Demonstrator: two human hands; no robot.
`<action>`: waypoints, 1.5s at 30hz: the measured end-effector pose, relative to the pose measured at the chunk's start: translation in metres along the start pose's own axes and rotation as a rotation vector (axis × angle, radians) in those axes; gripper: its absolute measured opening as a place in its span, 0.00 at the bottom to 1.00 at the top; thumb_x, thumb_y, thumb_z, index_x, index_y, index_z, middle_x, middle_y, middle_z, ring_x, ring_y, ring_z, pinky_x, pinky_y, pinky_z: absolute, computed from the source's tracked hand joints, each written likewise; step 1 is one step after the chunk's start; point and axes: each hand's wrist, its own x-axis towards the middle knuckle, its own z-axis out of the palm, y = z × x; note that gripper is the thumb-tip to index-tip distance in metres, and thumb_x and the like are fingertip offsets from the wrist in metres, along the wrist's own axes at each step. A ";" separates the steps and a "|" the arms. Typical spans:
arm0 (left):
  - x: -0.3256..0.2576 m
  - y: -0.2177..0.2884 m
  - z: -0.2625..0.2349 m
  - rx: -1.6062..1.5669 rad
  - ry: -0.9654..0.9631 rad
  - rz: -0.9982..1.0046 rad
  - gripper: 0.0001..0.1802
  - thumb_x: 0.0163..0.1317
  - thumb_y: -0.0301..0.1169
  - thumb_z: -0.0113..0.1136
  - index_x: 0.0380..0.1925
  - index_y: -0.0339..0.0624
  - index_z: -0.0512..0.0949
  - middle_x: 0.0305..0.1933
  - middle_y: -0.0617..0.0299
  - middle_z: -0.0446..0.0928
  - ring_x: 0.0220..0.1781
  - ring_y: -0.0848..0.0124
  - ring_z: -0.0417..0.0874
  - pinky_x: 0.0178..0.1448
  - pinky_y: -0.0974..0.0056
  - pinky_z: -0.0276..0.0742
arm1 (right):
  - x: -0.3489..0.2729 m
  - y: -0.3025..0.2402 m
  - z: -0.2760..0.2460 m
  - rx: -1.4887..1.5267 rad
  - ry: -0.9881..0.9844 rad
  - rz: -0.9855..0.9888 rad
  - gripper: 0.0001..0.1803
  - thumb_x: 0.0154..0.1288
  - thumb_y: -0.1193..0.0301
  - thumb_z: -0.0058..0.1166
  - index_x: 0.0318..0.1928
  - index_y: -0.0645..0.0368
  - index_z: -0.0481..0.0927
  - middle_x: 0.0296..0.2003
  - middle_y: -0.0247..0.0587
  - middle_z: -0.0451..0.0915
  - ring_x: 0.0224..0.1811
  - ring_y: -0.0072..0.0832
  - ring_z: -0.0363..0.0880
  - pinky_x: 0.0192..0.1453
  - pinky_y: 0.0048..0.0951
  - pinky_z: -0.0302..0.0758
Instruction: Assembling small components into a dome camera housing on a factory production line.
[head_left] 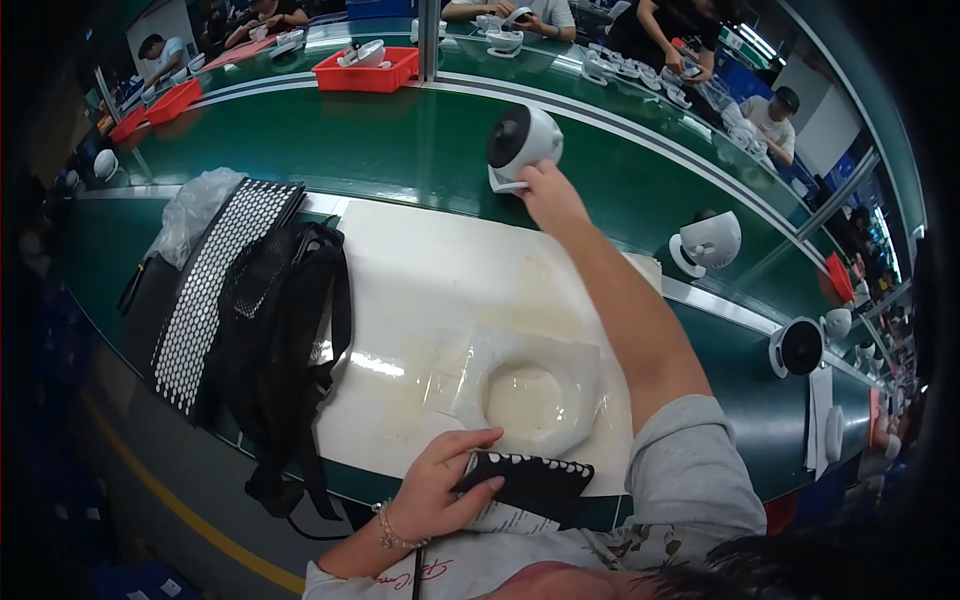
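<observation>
My right arm reaches far across the bench. At its end, my right hand (550, 195) is closed on the stand of a white rounded device with a black face (525, 140), on the green belt surface. It looks like a small desk fan. Near my body, my left hand (440, 485) grips a black folded piece with white dots along its edge (530, 478). A paper with print shows below that piece. Just beyond it lies a whitish padded ring (560, 400) with a round opening, on a white board (390, 290).
To the left lie a black bag (280, 320), a dotted black strip (205, 300) and a clear plastic bag (195, 210). Similar white devices (710, 243) stand on the right. A red tray (368, 70) sits at the back. Several people work beyond the belt.
</observation>
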 end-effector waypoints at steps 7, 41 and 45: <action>-0.011 0.000 0.002 -0.100 0.098 0.026 0.17 0.45 0.22 0.61 0.38 0.30 0.74 0.48 0.53 0.72 0.45 0.67 0.74 0.49 0.68 0.69 | -0.063 -0.054 -0.118 0.444 0.021 0.213 0.14 0.56 0.68 0.54 0.42 0.63 0.74 0.37 0.45 0.77 0.38 0.30 0.76 0.41 0.25 0.71; -0.022 0.035 0.031 -0.545 0.405 -0.288 0.11 0.47 0.16 0.61 0.31 0.34 0.73 0.29 0.65 0.75 0.32 0.80 0.74 0.37 0.74 0.70 | -0.234 -0.115 -0.181 1.038 -0.214 0.008 0.21 0.53 0.81 0.56 0.46 0.60 0.63 0.34 0.40 0.73 0.33 0.22 0.74 0.38 0.22 0.73; -0.022 0.034 0.031 -0.476 0.432 -0.277 0.08 0.47 0.16 0.61 0.27 0.34 0.73 0.25 0.67 0.74 0.28 0.82 0.71 0.32 0.76 0.67 | -0.224 -0.110 -0.184 0.800 -0.173 -0.239 0.11 0.48 0.80 0.59 0.34 0.60 0.73 0.37 0.42 0.73 0.31 0.30 0.75 0.34 0.25 0.72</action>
